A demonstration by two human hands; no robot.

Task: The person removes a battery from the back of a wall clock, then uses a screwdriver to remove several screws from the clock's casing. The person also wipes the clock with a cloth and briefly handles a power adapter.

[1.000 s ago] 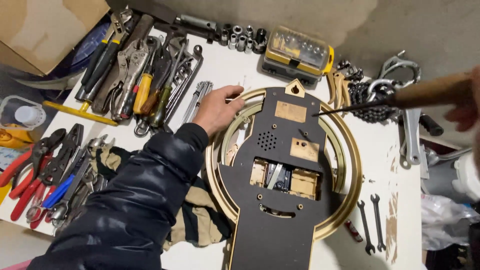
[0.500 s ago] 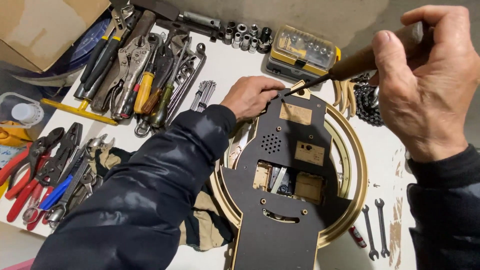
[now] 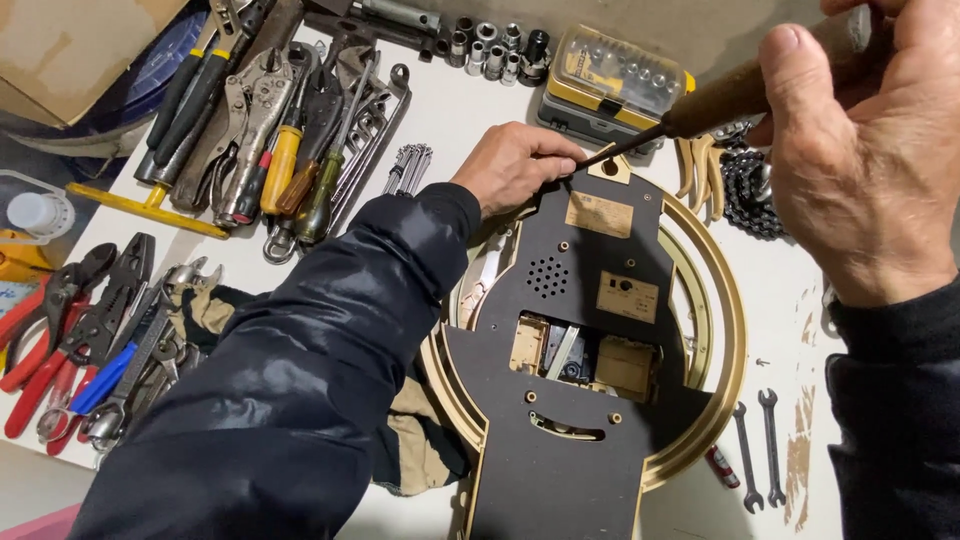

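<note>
Face-down, clock back panel (image 3: pixel 570 400) lies on white table (image 3: pixel 450 110) inside gold round frame (image 3: pixel 725 340). Left hand (image 3: pixel 515 165) presses curled fingers on its top edge. Right hand (image 3: pixel 860 150) fingers wrapped around screwdriver (image 3: pixel 700 100), tip at top hanger. Pliers (image 3: pixel 60 320) left.

White worktable (image 3: pixel 450 120) w/ worn patches; grey floor (image 3: pixel 720 30) beyond; cardboard box (image 3: pixel 70 40) top left; even light.

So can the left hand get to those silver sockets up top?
Probably yes. The left hand rests on the clock back's top edge, and only bare white table lies between it and the sockets. The screwdriver crosses to its right, not in that path.
</note>
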